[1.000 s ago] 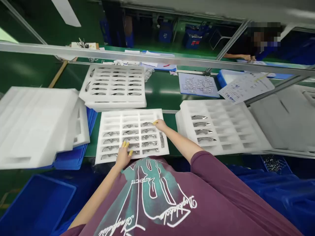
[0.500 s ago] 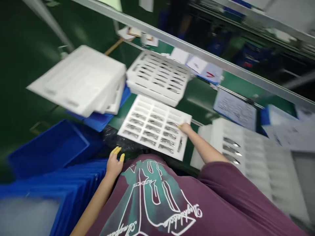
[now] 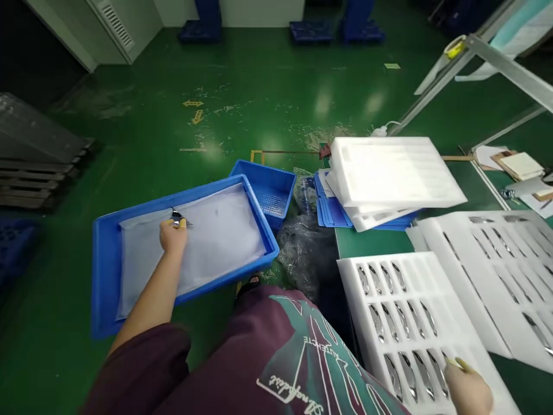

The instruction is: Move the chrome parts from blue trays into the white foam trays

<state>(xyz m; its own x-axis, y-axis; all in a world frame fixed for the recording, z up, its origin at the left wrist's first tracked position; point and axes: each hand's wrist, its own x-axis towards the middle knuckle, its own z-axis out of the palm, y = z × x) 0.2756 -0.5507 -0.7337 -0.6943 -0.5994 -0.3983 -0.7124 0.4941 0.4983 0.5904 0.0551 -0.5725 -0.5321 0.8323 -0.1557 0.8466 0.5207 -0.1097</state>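
My left hand point(image 3: 173, 235), with yellow finger covers, is closed on a shiny curved metal piece point(image 3: 177, 214) over a white sheet point(image 3: 220, 230) in a large blue bin point(image 3: 100, 271). My right hand point(image 3: 469, 386), also with yellow finger covers, is at the white foam tray point(image 3: 458, 311) on the right. Its fingertips pinch near the dark tip of another curved metal piece; the rest is hidden by the hand. Several shiny curved pieces point(image 3: 401, 320) lie in the tray's slots, in three rows.
A smaller blue bin point(image 3: 270, 193) stands behind the large one. Crumpled clear plastic point(image 3: 298, 248) lies beside the green table point(image 3: 363, 242). White foam trays point(image 3: 389, 173) are stacked on blue sheets at the table corner; more filled trays point(image 3: 475, 253) are to the right. A metal frame point(image 3: 436, 86) rises behind.
The view has swung left. My left hand, earlier empty near the plastic, now holds a metal piece over the large blue bin. My right hand is still at the foam tray.
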